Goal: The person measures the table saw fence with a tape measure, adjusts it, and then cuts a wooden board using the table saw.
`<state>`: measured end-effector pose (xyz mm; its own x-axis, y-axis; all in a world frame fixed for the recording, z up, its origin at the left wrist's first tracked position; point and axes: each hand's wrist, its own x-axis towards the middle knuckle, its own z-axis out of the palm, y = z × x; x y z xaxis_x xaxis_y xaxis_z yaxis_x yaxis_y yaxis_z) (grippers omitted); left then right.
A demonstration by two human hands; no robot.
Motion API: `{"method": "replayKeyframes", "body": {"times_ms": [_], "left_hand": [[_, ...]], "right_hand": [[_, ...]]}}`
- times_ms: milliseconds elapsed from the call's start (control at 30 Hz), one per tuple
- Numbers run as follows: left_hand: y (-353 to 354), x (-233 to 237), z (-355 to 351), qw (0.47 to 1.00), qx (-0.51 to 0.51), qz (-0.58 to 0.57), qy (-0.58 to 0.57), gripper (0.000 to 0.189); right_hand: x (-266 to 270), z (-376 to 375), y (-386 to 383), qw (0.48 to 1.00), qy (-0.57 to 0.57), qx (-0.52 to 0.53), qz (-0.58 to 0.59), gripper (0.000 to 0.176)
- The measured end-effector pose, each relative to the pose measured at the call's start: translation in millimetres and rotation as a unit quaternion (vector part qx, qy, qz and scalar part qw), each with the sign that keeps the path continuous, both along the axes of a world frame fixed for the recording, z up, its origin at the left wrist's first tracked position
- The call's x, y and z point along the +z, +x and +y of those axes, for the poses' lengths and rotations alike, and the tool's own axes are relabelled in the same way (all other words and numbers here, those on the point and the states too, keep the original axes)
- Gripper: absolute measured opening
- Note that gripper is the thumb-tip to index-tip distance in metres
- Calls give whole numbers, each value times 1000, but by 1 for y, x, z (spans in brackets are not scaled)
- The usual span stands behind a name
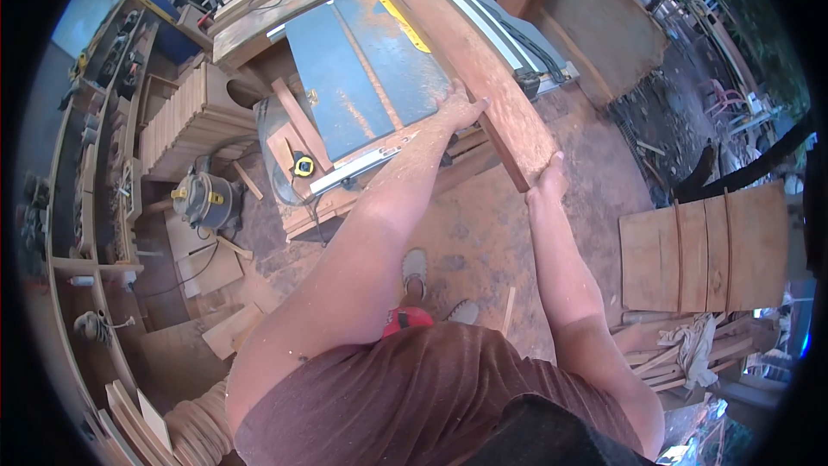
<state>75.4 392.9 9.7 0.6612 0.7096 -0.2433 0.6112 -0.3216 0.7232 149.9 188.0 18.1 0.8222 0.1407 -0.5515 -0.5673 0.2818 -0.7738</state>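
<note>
A long, thick wooden beam [492, 65] dusted with sawdust lies across the blue-grey table saw top [323, 56]. Its near end sticks out past the saw's front edge toward me. My left hand [460, 110] grips the beam's left side, thumb at the upper edge and fingers over the saw top. At the near end, my right hand [548, 181] is closed around the corner, its fingers partly hidden underneath. A yellow insert strip [404, 23] runs beside the beam, and a pale metal fence rail [466, 9] lies on its right. No blade is visible.
A tape measure [303, 164] rests on the saw's left side shelf. On the floor to the left stand a shop vacuum [207, 200] and stacked boards [191, 112]. Wooden panels [703, 250] and offcuts lie at right. Sawdust covers the floor around my feet.
</note>
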Motion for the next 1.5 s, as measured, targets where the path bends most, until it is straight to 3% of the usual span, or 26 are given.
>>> {"method": "replayKeyframes", "body": {"times_ms": [200,300,400,467,600,833,933,1133,1200,1333,1500], "left_hand": [[0,-4,2,1000,-8,0,17,106],[2,-7,3,1000,-10,7,24,106],[2,-11,6,999,-18,-1,33,107],[2,-15,8,999,-22,-12,35,108],[1,-13,6,999,-8,-33,21,109],[-1,-6,10,998,-27,-29,-43,111],[1,-9,12,998,-24,-30,-44,112],[1,-5,8,999,-12,-33,-38,113],[0,-3,6,999,-15,-30,-27,114],[-7,9,-3,1000,-24,-17,-1,117],[-11,-9,4,998,-15,-62,5,112]], "right_hand": [[21,23,-7,999,39,18,31,50],[23,36,-8,1000,0,1,31,51],[-11,51,8,999,45,7,27,52],[-23,61,14,998,23,-12,-51,53],[-32,80,20,998,44,-35,-32,54],[-135,129,75,996,45,17,-77,52],[-88,130,49,995,90,7,-52,50],[-49,145,33,995,-35,-56,-77,44],[-21,142,22,996,-39,-39,-68,61],[11,145,6,998,-28,-42,-49,61],[41,147,-4,997,-62,-31,-19,70]]}}
